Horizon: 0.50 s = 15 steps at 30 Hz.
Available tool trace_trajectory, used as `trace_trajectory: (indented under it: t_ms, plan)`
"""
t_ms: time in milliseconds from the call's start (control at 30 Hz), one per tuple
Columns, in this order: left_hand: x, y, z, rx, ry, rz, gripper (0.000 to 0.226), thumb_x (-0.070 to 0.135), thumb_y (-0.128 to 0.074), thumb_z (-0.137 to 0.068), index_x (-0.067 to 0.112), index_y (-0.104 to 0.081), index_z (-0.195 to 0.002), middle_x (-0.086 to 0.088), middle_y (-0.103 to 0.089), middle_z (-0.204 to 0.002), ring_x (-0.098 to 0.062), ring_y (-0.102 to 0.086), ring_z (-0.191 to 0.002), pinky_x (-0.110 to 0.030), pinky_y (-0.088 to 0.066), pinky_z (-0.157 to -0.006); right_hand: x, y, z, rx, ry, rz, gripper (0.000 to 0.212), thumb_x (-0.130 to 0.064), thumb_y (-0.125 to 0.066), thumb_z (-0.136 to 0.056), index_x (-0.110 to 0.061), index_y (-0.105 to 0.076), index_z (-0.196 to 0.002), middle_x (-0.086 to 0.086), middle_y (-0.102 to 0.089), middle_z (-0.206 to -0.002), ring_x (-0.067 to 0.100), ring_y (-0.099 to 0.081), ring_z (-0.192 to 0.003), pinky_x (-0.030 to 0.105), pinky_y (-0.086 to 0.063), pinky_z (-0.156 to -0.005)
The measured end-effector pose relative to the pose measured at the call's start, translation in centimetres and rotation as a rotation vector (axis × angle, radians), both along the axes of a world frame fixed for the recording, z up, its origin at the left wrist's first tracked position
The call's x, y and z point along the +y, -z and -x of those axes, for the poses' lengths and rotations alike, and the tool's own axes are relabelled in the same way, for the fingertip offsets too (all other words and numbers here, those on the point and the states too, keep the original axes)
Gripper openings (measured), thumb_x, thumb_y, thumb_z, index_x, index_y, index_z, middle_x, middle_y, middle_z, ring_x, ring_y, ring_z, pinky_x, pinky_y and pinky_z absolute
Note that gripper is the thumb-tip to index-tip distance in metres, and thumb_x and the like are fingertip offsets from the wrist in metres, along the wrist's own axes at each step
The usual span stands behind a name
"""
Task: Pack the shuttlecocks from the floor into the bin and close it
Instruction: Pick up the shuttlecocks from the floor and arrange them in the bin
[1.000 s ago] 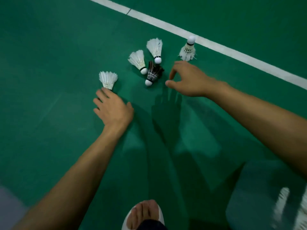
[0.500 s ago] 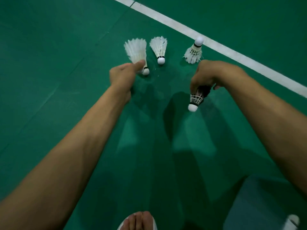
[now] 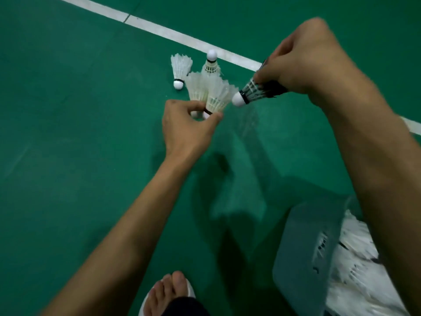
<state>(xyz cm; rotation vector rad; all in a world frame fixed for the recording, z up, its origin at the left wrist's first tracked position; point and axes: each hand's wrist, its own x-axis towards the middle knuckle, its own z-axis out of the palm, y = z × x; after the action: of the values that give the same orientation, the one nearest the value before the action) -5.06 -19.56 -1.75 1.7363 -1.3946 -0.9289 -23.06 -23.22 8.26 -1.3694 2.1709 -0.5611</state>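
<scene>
Overhead, a green court floor (image 3: 79, 156) fills the view, crossed by a white boundary line (image 3: 159, 30) running from 11 o'clock to 3 o'clock. At 4 o'clock a translucent grey plastic bin (image 3: 305, 258) stands on the floor. Its far side is hidden behind the person's right forearm, and a heap of white shuttlecocks (image 3: 355, 277) lies inside it.

The right hand (image 3: 303, 62) is raised at 1 o'clock, its grip clamped on the skirt of a black-feathered shuttlecock (image 3: 255, 92) whose white cork points toward 8 o'clock. Near the centre, the left hand (image 3: 189, 131) has its grip pinched round the cork ends of two white shuttlecocks (image 3: 214, 94), their skirts fanning toward 12 o'clock. The black one's cork sits just beside the nearer white skirt.

A bare foot in a white slipper (image 3: 168, 295) shows at 6 o'clock, on the bottom edge.

Two shuttlecocks remain on the floor at 12 o'clock from the left hand. A white shuttlecock on its side (image 3: 181, 69) has its cork toward 6 o'clock. Just at its 3 o'clock, an upright shuttlecock (image 3: 211, 65) stands on its feathers, cork up, near the line.
</scene>
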Motion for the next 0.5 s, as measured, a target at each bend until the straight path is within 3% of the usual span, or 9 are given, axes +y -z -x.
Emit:
trace_trajectory:
  t_ms: [67,133,233,333,400,500]
  plan:
    - [3.9,-1.9,1.3,0.007,0.064,0.051,0.018,0.042,-0.084,-0.069,0.032,-0.077,-0.082,0.009,-0.066,-0.094,-0.006,-0.066,-0.087,-0.031,-0.056,-0.083,3.9,-2.2,1.4,-0.001,0.059,0.105,0.023,-0.025,-0.084,-0.064,-0.011,-0.075,-0.079,0.003,-0.067,-0.069,0.013,-0.049,-0.051,0.022,-0.039,-0.05]
    - [7.2,-3.3,2.5,0.028,0.11,0.056,0.025,0.045,-0.084,-0.069,0.033,-0.075,-0.089,0.004,-0.06,-0.108,-0.008,-0.065,-0.094,-0.038,-0.057,-0.089,8.7,-4.2,2.9,-0.009,0.107,0.165,0.018,-0.024,-0.085,-0.068,-0.016,-0.069,-0.07,-0.002,-0.064,-0.064,0.008,-0.046,-0.046,0.019,-0.034,-0.045]
    - [11.7,-5.4,4.9,0.058,0.191,0.084,0.031,0.047,-0.084,-0.069,0.029,-0.077,-0.094,0.003,-0.059,-0.111,-0.006,-0.065,-0.094,-0.039,-0.057,-0.089,17.3,-6.6,5.7,-0.067,0.235,0.177,0.023,-0.026,-0.089,-0.069,-0.017,-0.068,-0.07,-0.002,-0.067,-0.067,0.003,-0.046,-0.041,0.015,-0.035,-0.039]
    - [15.8,-7.5,8.2,0.115,0.282,0.094,0.019,0.046,-0.085,-0.07,0.039,-0.069,-0.079,0.001,-0.063,-0.108,-0.006,-0.066,-0.092,-0.036,-0.056,-0.09,26.8,-7.5,8.5,-0.152,0.456,0.172,0.022,-0.022,-0.09,-0.072,-0.014,-0.071,-0.078,0.0,-0.069,-0.074,-0.002,-0.055,-0.048,0.008,-0.04,-0.045]
    - [18.5,-8.6,10.2,0.111,0.357,0.119,0.021,0.045,-0.084,-0.072,0.043,-0.064,-0.077,0.002,-0.062,-0.108,-0.006,-0.065,-0.095,-0.035,-0.057,-0.088,32.6,-6.5,9.4,-0.232,0.593,0.106,0.022,-0.015,-0.09,-0.071,-0.009,-0.07,-0.079,0.005,-0.072,-0.08,0.01,-0.063,-0.063,0.015,-0.045,-0.051]
    - [21.3,-9.2,12.1,0.074,0.471,0.171,0.024,0.044,-0.083,-0.075,0.035,-0.066,-0.089,0.006,-0.053,-0.113,-0.004,-0.059,-0.1,-0.035,-0.057,-0.088,37.7,-3.2,9.5,-0.354,0.723,-0.087,0.028,-0.006,-0.088,-0.071,-0.011,-0.06,-0.07,0.01,-0.063,-0.069,0.017,-0.053,-0.054,0.017,-0.038,-0.04]
